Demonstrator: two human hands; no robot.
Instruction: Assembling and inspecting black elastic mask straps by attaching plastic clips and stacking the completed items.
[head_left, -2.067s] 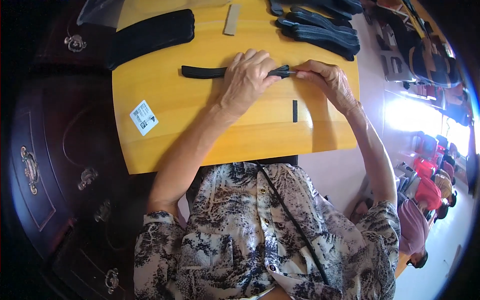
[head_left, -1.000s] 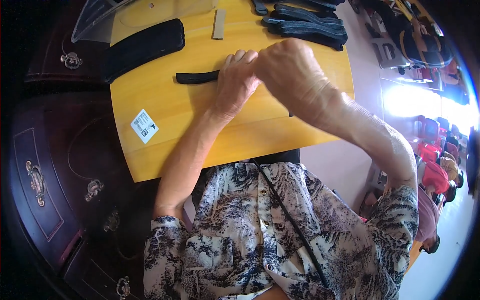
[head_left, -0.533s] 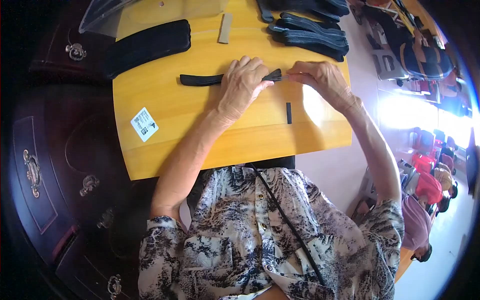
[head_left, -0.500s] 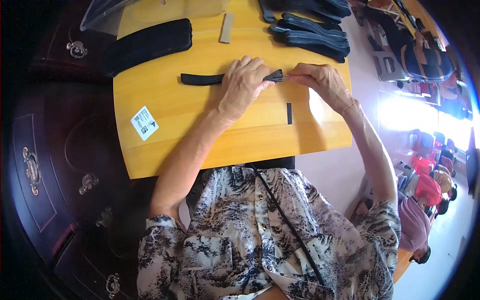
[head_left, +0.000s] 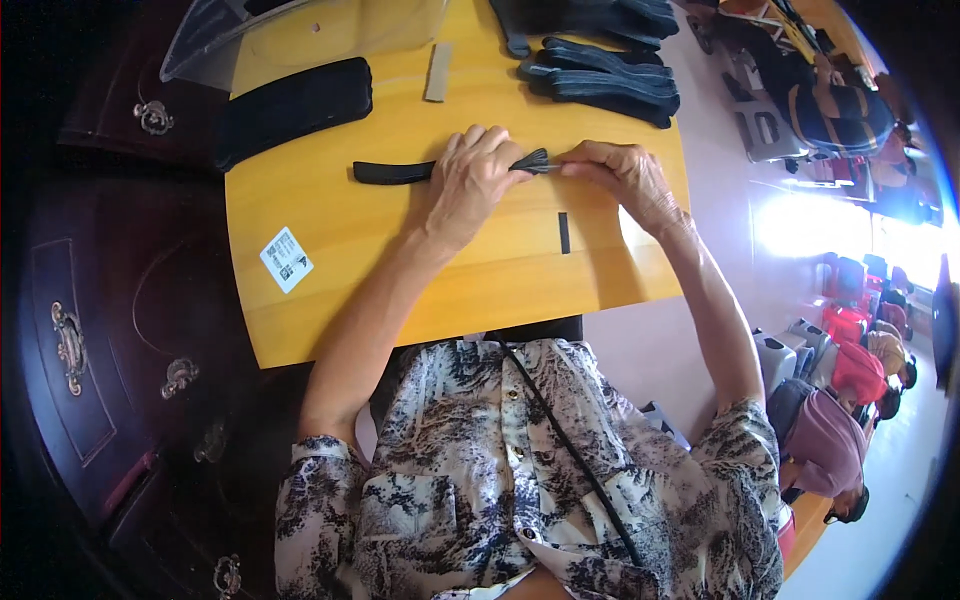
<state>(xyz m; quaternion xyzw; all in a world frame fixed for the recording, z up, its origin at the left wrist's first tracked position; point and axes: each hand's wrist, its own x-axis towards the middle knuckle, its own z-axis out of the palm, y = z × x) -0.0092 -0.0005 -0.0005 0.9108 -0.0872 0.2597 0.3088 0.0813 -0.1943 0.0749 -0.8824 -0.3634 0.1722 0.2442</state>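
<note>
A flat bundle of black strips [head_left: 392, 173] lies crosswise on the yellow table. My left hand [head_left: 470, 183] is closed over its middle and presses it against the tabletop. To the right of that hand the bundle's end fans out into several thin layers. At this fanned end my right hand [head_left: 625, 178] pinches with thumb and forefinger. Something thin and pale shows between the fingertips and the layers, too small to name. A short black strip [head_left: 564, 233] lies apart on the table, nearer to me.
Folded black fabric bands [head_left: 605, 82] are stacked at the far right of the table [head_left: 400, 320]. A black padded piece [head_left: 295, 108], a tan strip [head_left: 437, 72] and a clear plastic bin [head_left: 300, 40] are at the back. A white label [head_left: 287, 260] lies left. Dark drawers [head_left: 80, 350] flank the table; people sit at right.
The whole view has shifted slightly, so the table and both hands appear a little more to the left. Both hands keep their grip at the bundle, with little other visible change.
</note>
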